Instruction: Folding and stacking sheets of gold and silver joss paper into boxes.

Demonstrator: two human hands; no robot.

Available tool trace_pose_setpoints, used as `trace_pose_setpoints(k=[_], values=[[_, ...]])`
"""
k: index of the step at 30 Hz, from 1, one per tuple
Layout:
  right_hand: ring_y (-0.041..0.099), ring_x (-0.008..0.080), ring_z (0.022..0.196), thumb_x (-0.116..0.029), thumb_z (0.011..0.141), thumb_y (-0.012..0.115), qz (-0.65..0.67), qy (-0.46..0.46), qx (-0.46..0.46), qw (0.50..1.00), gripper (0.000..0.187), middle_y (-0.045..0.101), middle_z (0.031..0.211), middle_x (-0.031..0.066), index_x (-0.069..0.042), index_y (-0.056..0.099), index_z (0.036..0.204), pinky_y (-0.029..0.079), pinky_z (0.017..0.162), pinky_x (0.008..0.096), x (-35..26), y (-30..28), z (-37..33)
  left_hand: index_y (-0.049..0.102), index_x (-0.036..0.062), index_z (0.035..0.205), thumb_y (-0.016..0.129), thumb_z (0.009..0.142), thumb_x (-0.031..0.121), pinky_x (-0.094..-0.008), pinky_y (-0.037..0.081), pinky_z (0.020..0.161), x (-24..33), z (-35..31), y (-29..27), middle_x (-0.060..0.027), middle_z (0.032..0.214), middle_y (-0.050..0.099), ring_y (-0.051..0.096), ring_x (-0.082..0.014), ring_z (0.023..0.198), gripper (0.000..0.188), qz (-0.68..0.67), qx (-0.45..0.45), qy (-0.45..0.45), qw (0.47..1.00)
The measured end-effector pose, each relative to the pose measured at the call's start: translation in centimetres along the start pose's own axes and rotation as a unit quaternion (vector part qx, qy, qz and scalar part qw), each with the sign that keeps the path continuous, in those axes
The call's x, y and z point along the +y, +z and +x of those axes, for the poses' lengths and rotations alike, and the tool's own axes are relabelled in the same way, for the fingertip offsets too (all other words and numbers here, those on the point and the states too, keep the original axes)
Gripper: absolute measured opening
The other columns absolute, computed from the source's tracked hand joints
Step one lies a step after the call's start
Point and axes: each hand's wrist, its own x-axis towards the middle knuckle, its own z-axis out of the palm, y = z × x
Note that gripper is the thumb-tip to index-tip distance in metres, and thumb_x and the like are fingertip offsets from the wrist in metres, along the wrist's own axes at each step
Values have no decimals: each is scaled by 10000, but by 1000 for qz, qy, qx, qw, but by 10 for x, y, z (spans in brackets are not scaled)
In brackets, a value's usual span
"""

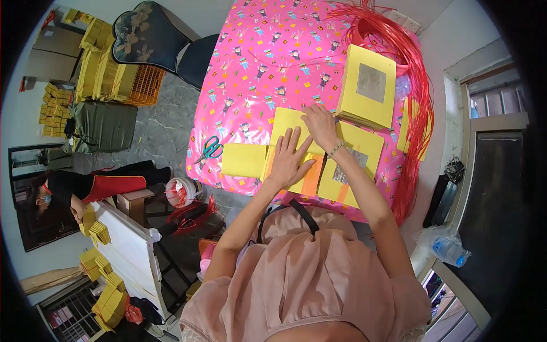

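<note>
My left hand [289,158] lies flat, fingers spread, on a yellow paper sheet [290,122] that has an orange strip along its near edge. My right hand [320,125] presses down on the same sheet just to the right, fingers bent over a fold. A green bead bracelet sits on my right wrist. A folded yellow piece [244,160] lies to the left of my left hand. Another yellow sheet with a silver square [356,157] lies under my right forearm.
A thick stack of yellow sheets with a silver square [367,85] stands at the back right of the pink patterned table [245,74]. Red strings [419,85] pile along the right. Green-handled scissors [212,149] lie left. Another person [74,191] works at a white bench on the left.
</note>
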Motion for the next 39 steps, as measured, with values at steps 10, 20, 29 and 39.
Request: trace_pose_setpoints(k=[10, 20, 29, 39], values=[[556, 282, 946, -118, 890, 644, 29, -20, 95, 995, 161, 547, 953, 101, -57, 618, 1037, 476, 815, 410, -20, -17, -72, 423, 167, 1513, 589, 927, 504, -580, 170, 1185, -2, -2, 2, -238, 1616, 212, 158, -457, 1494, 697, -1, 6, -4, 1000], [530, 285, 846, -125, 907, 632, 11, -48, 76, 996, 89, 528, 877, 103, -54, 592, 942, 469, 766, 395, -13, -4, -97, 357, 204, 1557, 595, 907, 544, -571, 168, 1187, 1, -1, 1, -232, 1622, 207, 153, -455, 1499, 772, 13, 6, -1, 1000], [564, 283, 869, -159, 891, 665, 31, -35, 66, 997, 109, 552, 864, 75, -85, 598, 935, 457, 753, 418, -12, -1, -96, 339, 189, 1563, 614, 838, 627, -575, 166, 1192, -3, -1, 5, -243, 1611, 221, 161, -451, 1496, 890, 29, 9, 3, 1000], [578, 297, 802, -143, 869, 704, 171, 0, 67, 983, 127, 571, 830, 88, -70, 620, 930, 456, 738, 422, 3, 3, -100, 347, 184, 1559, 583, 833, 712, -593, 207, 1177, -37, -10, -20, -249, 1615, 212, 178, -454, 1496, 928, 52, -11, -2, 999]])
